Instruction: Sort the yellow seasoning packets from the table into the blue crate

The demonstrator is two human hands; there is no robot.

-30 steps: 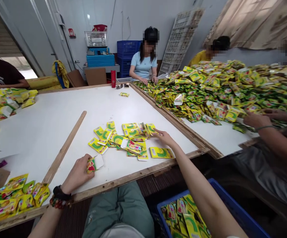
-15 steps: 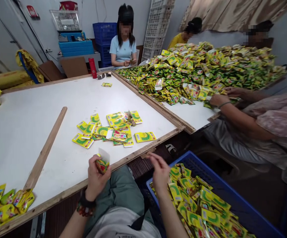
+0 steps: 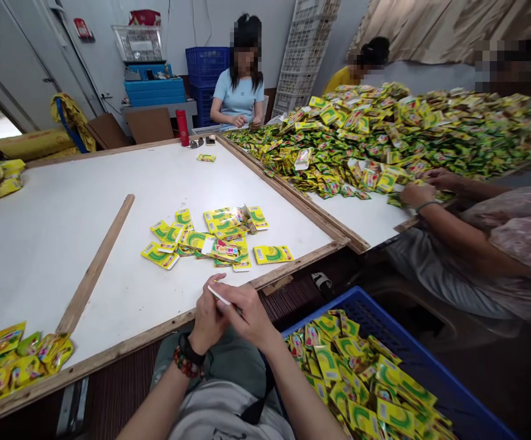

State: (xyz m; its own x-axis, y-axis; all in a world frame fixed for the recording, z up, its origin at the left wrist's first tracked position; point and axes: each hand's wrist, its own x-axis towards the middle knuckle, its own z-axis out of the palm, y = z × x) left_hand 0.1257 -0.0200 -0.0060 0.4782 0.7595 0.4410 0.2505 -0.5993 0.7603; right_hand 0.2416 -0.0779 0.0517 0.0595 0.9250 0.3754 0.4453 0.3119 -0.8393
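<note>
The person's left hand (image 3: 209, 318) and right hand (image 3: 248, 316) meet low in the view, just above the near edge of the desk, their fingers (image 3: 242, 302) clenched together on a thin white strip (image 3: 219, 296). Only the strip's white end shows. The rest is hidden behind the fingers, so what it belongs to is hard to make out, and which hand bears the grip cannot be told. The left wrist wears a black band (image 3: 189, 349) and a beaded bracelet (image 3: 186, 364).

Beyond the hands, on the white desk (image 3: 63, 244), about two dozen yellow-green sachets (image 3: 214, 238) overlap, which prevents an exact count. One wooden strip (image 3: 95, 264) lies to their left, and a smaller heap of sachets (image 3: 18, 360) at the near left corner runs out of the frame. To the right, a blue crate (image 3: 387, 324) full of sachets is cut off at the bottom. A far larger heap of sachets (image 3: 384, 134) covers the adjoining desk, too many to count. Three co-workers sit around it, and one co-worker's two hands (image 3: 423, 195) touch its near edge.
</note>
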